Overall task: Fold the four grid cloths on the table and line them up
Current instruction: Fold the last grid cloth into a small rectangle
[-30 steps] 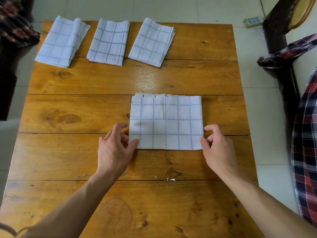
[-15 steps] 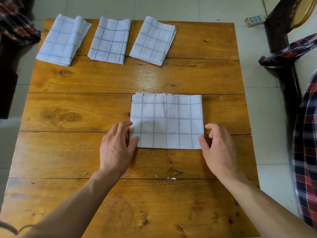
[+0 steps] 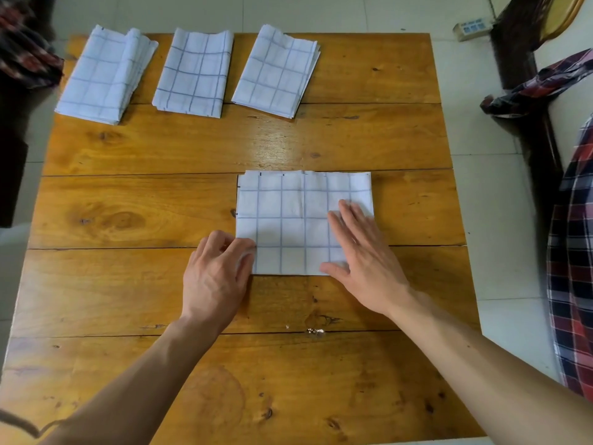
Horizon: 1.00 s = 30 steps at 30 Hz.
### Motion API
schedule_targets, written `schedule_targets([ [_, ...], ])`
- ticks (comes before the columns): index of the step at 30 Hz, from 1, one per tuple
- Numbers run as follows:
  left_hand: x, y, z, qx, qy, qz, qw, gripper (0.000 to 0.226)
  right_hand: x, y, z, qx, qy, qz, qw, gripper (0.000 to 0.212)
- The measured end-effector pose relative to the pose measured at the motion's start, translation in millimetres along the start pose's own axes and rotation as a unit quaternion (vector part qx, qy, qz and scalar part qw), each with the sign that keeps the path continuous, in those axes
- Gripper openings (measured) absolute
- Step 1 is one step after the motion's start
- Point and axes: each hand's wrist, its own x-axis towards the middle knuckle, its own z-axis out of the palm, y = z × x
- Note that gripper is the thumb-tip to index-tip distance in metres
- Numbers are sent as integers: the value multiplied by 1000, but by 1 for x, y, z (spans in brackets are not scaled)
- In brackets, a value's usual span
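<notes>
A white cloth with a blue grid (image 3: 288, 216), folded to a rectangle, lies flat in the middle of the wooden table (image 3: 160, 284). My left hand (image 3: 218, 274) pinches its near left corner between thumb and fingers. My right hand (image 3: 362, 255) rests flat on the cloth's right part, fingers spread, covering the near right corner. Three folded grid cloths lie in a row along the far edge: the left cloth (image 3: 102, 75), the middle cloth (image 3: 194, 73) and the right cloth (image 3: 276, 70).
Plaid fabric (image 3: 571, 252) hangs at the right edge of view beside a dark wooden chair (image 3: 519, 53) with more plaid cloth draped on it. Dark patterned fabric (image 3: 22, 53) sits at the far left. A white power strip (image 3: 471, 27) lies on the tiled floor.
My right hand moved from beside the cloth's right edge onto its top and now lies flat there. My left hand closed on the near left corner.
</notes>
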Motion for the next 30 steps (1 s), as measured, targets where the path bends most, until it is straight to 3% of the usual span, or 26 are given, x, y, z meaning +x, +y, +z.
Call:
schedule_targets([
  [4,0,15,0,7,0,-23,1000,24,-4,9,2,-48,-21,3,999,90],
  [7,4,43,3,26,-12,43,999,26,-4,9,3,-62,-16,9,998,90],
  [12,14,79,26,42,-102,143,984,37,-4,7,1,-62,-16,27,998,93],
  [16,9,64,33,26,-126,134,983,32,-1,9,-3,-53,-16,39,998,99],
  [21,0,27,23,112,-153,124,974,47,4,15,-10,-42,-30,52,997,114],
  [30,-6,4,12,148,-176,72,970,55,22,22,-33,-52,-114,68,990,147],
])
